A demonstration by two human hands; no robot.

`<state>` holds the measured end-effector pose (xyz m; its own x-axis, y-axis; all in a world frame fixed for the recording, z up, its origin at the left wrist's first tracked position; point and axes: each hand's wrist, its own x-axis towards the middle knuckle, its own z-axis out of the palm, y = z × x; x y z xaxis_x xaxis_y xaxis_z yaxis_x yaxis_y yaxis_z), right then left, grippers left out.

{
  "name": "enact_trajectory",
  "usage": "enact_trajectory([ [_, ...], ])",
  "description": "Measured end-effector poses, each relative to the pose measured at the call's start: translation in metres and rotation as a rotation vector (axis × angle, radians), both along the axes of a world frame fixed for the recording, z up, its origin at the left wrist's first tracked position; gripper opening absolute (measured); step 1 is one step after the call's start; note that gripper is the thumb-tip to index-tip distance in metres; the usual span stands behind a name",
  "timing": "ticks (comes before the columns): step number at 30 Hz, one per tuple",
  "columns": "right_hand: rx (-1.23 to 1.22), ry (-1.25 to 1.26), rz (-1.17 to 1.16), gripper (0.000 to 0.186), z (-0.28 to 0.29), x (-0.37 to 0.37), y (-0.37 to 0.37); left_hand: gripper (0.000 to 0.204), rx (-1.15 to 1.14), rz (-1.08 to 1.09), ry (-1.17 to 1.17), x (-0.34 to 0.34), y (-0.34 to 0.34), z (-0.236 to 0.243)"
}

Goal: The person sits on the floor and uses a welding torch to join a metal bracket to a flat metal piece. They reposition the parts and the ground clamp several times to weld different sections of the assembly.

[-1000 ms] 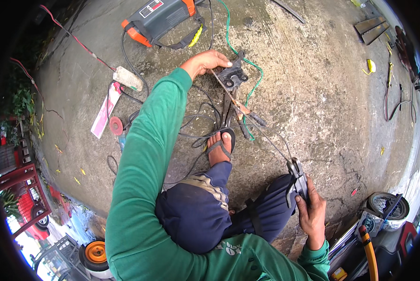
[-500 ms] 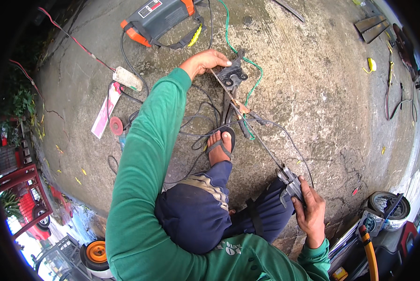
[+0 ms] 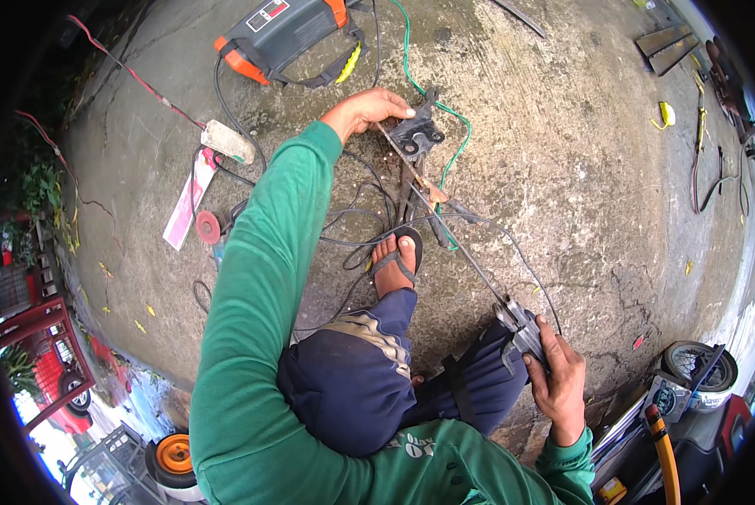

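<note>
My left hand (image 3: pixel 369 111) pinches the edge of a black metal bracket (image 3: pixel 417 128) with holes in it, low over the concrete. My right hand (image 3: pixel 558 379) is wrapped round a grey welding electrode holder (image 3: pixel 522 332) beside my right knee. A long thin welding rod (image 3: pixel 478 268) runs from its jaws up to the bracket, its far end close to my left fingers. Under the rod lies a dark metal piece with handle-like arms (image 3: pixel 409 189) and a copper-coloured part (image 3: pixel 434 194), near my sandalled foot (image 3: pixel 394 261).
A grey and orange welding machine (image 3: pixel 285 38) stands at the far left. Black cables (image 3: pixel 360 210) and a green wire (image 3: pixel 463 151) trail over the ground. An angle grinder with a reddish disc (image 3: pixel 209 225) and a white extension socket (image 3: pixel 227 141) lie left. A wheel (image 3: pixel 701 368) is at right.
Almost nothing differs. The view has shifted very slightly; both hands keep their hold and place.
</note>
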<state>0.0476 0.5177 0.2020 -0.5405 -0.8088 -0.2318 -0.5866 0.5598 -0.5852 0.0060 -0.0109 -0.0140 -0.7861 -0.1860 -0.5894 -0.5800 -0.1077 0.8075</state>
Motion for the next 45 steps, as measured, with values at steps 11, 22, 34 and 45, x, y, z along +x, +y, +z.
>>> enact_trajectory([
  [11,0.019,0.056,0.021,0.062,-0.007,0.000,0.010,0.018,-0.003,0.015,-0.004,-0.002,0.000,-0.005],
  [22,-0.041,0.093,0.024,0.064,-0.010,-0.002,0.004,0.018,-0.025,0.004,-0.011,-0.003,-0.004,-0.012],
  [34,-0.148,-0.043,-0.093,0.064,0.001,-0.001,0.033,0.022,-0.125,-0.016,-0.003,-0.003,-0.007,-0.014],
  [45,-0.734,-0.827,-0.721,0.033,-0.066,-0.033,-0.073,0.025,-0.075,-0.038,0.014,-0.001,-0.016,-0.027],
])
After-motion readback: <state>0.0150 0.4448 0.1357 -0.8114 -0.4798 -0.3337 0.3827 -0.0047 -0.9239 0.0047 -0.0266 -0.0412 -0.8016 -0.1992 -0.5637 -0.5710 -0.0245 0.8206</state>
